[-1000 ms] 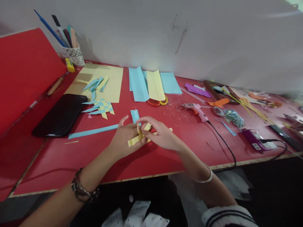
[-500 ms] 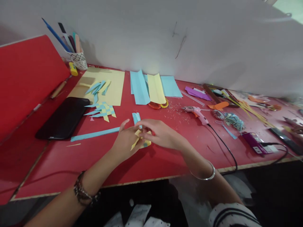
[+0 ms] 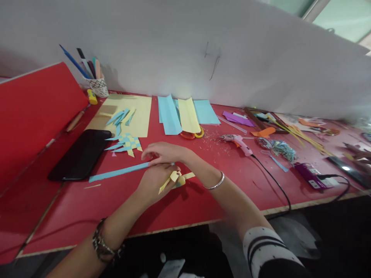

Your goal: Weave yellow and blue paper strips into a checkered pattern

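Observation:
My left hand (image 3: 156,180) is closed on a small woven paper piece (image 3: 180,180) of yellow and blue, whose yellow strip ends stick out past the fingers. Crossing above it, my right hand (image 3: 165,152) has loosely curved fingers with a gap between them and the thumb. Its fingertips are by the near end of a long blue paper strip (image 3: 118,171) on the table; whether they touch it I cannot tell. Farther left lies a larger woven blue-and-yellow piece (image 3: 127,143) with loose strip ends.
A black phone-like slab (image 3: 81,154) lies at left. Behind are a yellow sheet (image 3: 139,116), folded blue paper (image 3: 169,119) and scissors (image 3: 199,133). A pink glue gun (image 3: 239,144) with a cord, a purple power strip (image 3: 311,175) and a pen cup (image 3: 99,85) also stand about.
My right hand has moved left across my left hand, and its fingers now reach beyond it. A yellow strip end shows to the right of the woven piece. The view has tilted slightly.

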A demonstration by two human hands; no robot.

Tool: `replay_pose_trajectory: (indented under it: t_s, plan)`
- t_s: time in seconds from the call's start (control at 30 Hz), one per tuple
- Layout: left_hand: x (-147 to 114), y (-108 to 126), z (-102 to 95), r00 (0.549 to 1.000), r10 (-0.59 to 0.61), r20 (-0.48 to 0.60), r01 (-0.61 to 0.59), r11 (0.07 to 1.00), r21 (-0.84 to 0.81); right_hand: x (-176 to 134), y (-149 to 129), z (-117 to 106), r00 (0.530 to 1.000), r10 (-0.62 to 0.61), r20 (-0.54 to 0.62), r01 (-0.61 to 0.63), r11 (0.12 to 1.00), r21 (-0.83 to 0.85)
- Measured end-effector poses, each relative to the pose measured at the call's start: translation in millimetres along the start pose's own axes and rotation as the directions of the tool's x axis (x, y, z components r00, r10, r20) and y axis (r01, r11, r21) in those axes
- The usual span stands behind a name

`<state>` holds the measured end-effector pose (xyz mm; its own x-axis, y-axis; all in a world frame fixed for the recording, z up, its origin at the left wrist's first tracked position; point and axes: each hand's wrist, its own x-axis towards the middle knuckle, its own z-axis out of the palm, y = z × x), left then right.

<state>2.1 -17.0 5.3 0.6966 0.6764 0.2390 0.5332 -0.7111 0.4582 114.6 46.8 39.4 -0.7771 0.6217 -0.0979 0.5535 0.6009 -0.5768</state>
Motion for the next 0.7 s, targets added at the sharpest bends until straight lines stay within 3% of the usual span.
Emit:
replay_pose_trajectory:
  t_s: [0.2, 0.33, 0.5, 0.7]
  plan:
    - [-1, -1, 2.8, 1.000, 0.002, -0.017, -0.002, 1.000, 0.000, 17, -1, 3, 0.994, -0.059, 0.096, 0.060, 0.998, 0.002]
    - [-1, -1, 2.7, 0.999, 0.003, -0.037, -0.005, 0.999, -0.042, 21, -2, 7, 0.990, -0.013, 0.139, 0.016, 1.000, -0.018]
    - [-1, 3, 0.9, 0.999, -0.041, 0.028, 0.041, 0.999, 0.003, 18, -6, 7, 1.000, 0.001, 0.011, 0.000, 0.997, -0.075]
    - [-2, 5, 1.7, 0.999, -0.014, 0.050, 0.011, 0.998, 0.057, 15, -5, 9, 0.998, -0.013, 0.061, 0.024, 0.982, -0.186]
